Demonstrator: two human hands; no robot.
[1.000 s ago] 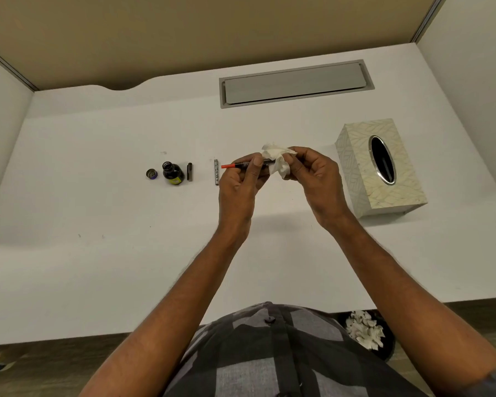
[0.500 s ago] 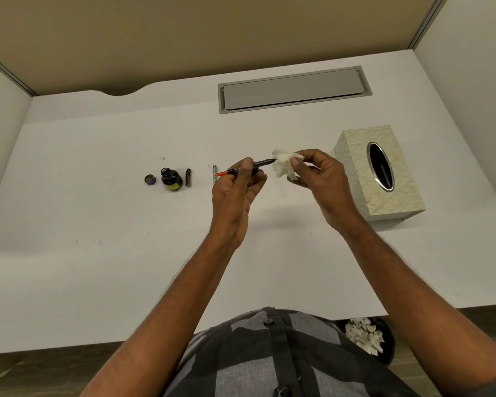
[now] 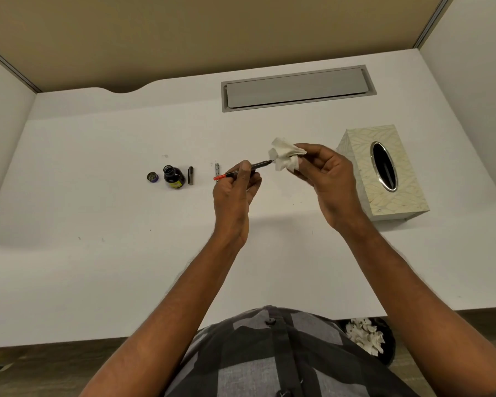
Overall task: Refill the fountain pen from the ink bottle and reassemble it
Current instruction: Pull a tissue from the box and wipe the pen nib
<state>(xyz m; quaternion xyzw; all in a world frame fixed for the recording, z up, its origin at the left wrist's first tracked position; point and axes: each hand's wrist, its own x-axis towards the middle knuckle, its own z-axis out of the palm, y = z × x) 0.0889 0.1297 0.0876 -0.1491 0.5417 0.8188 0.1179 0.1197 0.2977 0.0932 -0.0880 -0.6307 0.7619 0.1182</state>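
Two hands above the desk [image 3: 98,267]: left hand [image 3: 235,193] pinches the pen section [image 3: 249,169], nib toward the crumpled tissue [image 3: 284,156] gripped by the right hand [image 3: 330,179]; open ink bottle [image 3: 173,176] far left.

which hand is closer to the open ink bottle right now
The left hand. It holds the pen part just to the right of the ink bottle. The right hand, pinching the tissue, is farther right, by the tissue box.

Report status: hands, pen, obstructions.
Left hand grips pen section. Right hand holds tissue at nib. Ink bottle uncapped. Nothing blocking.
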